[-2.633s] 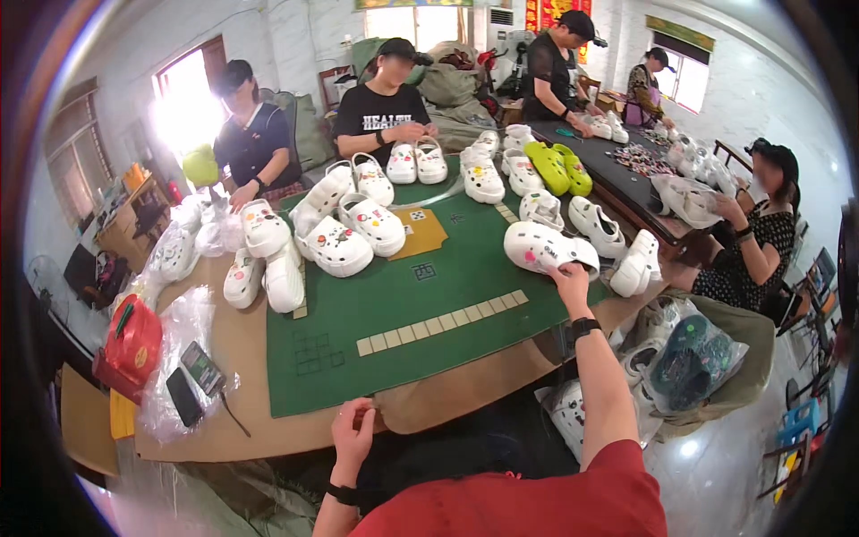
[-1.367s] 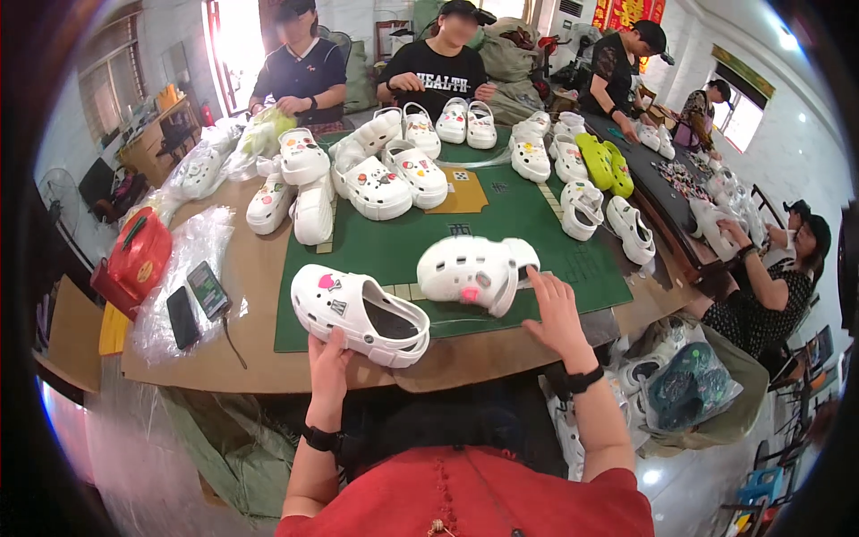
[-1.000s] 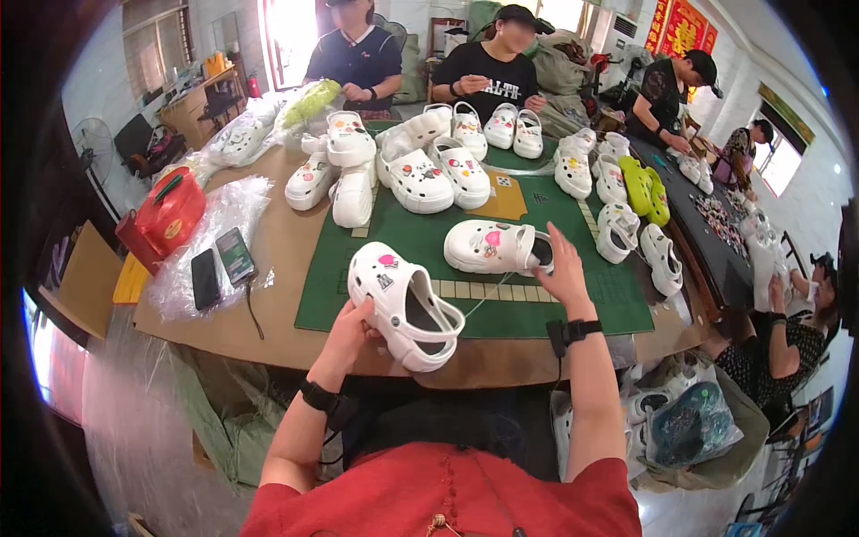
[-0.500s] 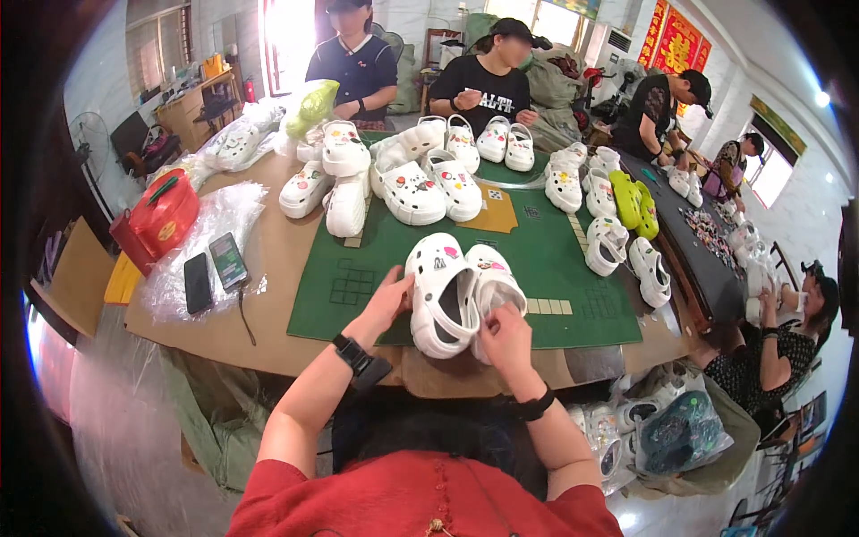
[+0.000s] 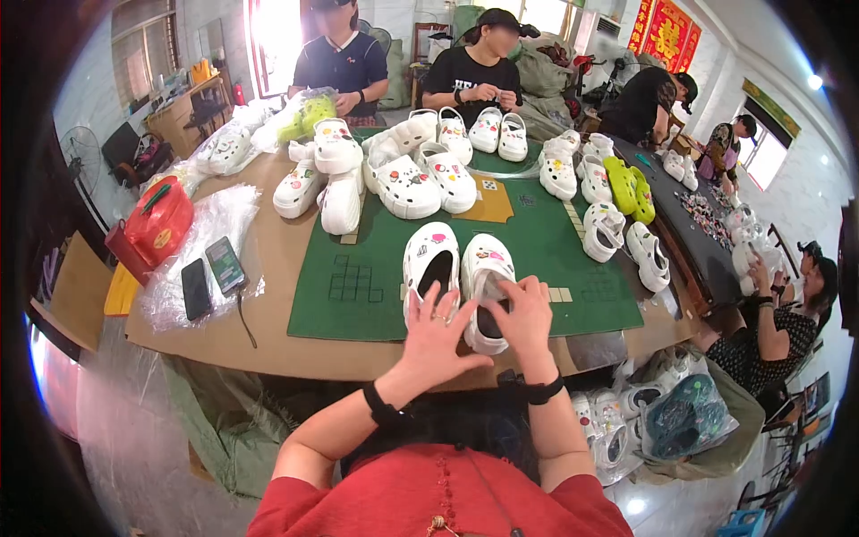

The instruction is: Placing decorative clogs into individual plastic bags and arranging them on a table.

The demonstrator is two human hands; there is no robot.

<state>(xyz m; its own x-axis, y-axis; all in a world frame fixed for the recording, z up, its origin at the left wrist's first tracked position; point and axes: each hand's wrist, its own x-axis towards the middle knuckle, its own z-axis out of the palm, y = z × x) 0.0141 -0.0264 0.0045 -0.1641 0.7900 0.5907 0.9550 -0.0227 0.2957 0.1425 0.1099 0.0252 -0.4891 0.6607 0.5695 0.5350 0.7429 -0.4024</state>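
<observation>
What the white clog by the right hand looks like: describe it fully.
The white clog looks like moulded foam, with a rounded toe, small coloured charms on its upper and a dark insole. Its toe points away from the person, close beside a similar clog, over the green mat. The right hand touches its opening, partly hiding the inside.

Beyond open mat point(image 5: 322, 309) left of the hands point(image 5: 437, 346), white clogs point(image 5: 407, 186) block.

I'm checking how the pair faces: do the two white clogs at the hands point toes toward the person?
No, the left clog and right clog both point toes away.
</observation>
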